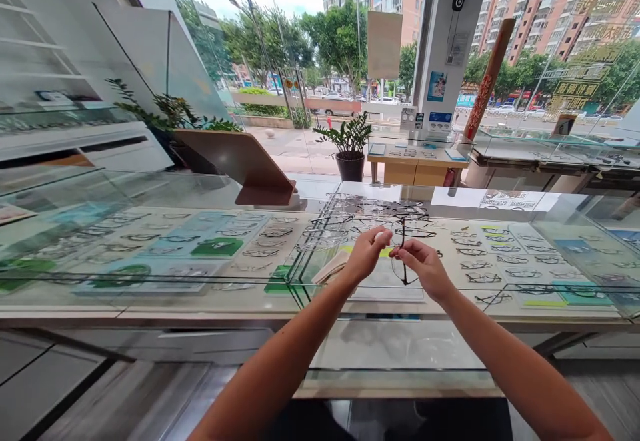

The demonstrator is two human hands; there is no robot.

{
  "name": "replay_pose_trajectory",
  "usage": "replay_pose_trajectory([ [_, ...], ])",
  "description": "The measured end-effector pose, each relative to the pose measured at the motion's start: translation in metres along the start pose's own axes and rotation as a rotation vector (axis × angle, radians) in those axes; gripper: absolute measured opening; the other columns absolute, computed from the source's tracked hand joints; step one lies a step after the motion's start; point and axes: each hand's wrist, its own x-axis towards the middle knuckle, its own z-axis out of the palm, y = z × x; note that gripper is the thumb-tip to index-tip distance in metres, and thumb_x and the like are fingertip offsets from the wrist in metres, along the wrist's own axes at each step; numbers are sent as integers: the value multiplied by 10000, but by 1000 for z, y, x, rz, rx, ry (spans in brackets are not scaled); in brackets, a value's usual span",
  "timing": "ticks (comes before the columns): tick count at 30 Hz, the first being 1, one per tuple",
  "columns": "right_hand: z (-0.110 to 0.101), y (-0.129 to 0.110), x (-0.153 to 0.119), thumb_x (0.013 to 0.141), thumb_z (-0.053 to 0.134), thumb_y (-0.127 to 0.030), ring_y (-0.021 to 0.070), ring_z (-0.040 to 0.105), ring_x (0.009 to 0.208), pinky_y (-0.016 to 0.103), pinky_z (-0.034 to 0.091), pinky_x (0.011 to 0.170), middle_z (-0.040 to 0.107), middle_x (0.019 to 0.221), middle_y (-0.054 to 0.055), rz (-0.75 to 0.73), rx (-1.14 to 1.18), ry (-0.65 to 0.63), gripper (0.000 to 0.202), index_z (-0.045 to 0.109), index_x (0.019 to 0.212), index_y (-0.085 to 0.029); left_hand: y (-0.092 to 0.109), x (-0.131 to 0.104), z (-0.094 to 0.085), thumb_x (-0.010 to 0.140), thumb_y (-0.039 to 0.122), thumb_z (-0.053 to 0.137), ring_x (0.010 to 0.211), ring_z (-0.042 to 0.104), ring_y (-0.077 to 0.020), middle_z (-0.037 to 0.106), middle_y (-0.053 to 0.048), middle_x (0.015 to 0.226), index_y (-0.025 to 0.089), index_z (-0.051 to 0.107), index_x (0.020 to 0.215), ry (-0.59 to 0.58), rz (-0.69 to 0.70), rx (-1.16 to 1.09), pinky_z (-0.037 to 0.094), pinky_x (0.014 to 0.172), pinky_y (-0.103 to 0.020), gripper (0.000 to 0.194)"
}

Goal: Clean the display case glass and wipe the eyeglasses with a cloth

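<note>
Over the glass counter, my right hand (423,266) pinches a pair of eyeglasses (404,278) with a dark frame, held on edge so that one lens hangs down. Close beside it is my left hand (369,252), its fingers curled closed next to the frame. A whitish bit shows at its fingertips, too small to name. A folded beige cloth (331,267) lies by my left wrist. Just beyond both hands, several pairs of glasses (333,220) stand in rows on the counter top.
Inside the glass display counter (280,311) lie many frames, with green cards (217,247) among them. A brown tilted board (235,161), seemingly a mirror's back, stands at the counter's far left. Beyond are a potted plant (349,151) and a small display table (417,154).
</note>
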Motion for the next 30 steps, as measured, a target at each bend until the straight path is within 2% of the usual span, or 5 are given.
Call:
replay_pose_trajectory([
  [11, -8, 3, 7, 734, 889, -587, 211, 710, 938, 383, 543, 950, 785, 903, 27, 32, 206, 58, 383, 723, 799, -248, -1, -5, 1, 865, 760, 388, 701, 435, -181, 468, -5, 661, 224, 450, 643, -38, 6, 35, 358, 684, -323, 583],
  [16, -16, -6, 12, 683, 933, -553, 183, 689, 872, 341, 553, 886, 764, 856, 5, 38, 317, 122, 395, 690, 754, -249, -4, -10, 5, 840, 740, 504, 652, 395, -155, 420, 22, 617, 213, 450, 635, -115, 7, 105, 275, 640, -303, 568],
  [22, -15, -8, 11, 719, 909, -551, 164, 649, 763, 326, 538, 787, 767, 876, 15, 53, 305, 89, 385, 698, 791, -237, 5, -13, 7, 823, 757, 508, 668, 412, -160, 449, 17, 635, 212, 469, 651, -140, 17, 142, 292, 652, -301, 573],
  [26, -18, -7, 12, 710, 911, -560, 171, 672, 831, 313, 543, 787, 773, 912, 22, 55, 320, 93, 388, 719, 807, -237, 10, -13, -15, 853, 773, 460, 725, 444, -186, 499, -10, 710, 220, 495, 717, -63, 11, 81, 351, 667, -306, 571],
  [30, -24, -9, 16, 707, 917, -547, 185, 704, 956, 305, 553, 853, 778, 938, 16, 31, 339, 119, 364, 722, 807, -256, -12, -4, -67, 886, 613, 479, 766, 497, -203, 570, -35, 802, 228, 544, 787, 198, -39, 93, 430, 710, -325, 403],
])
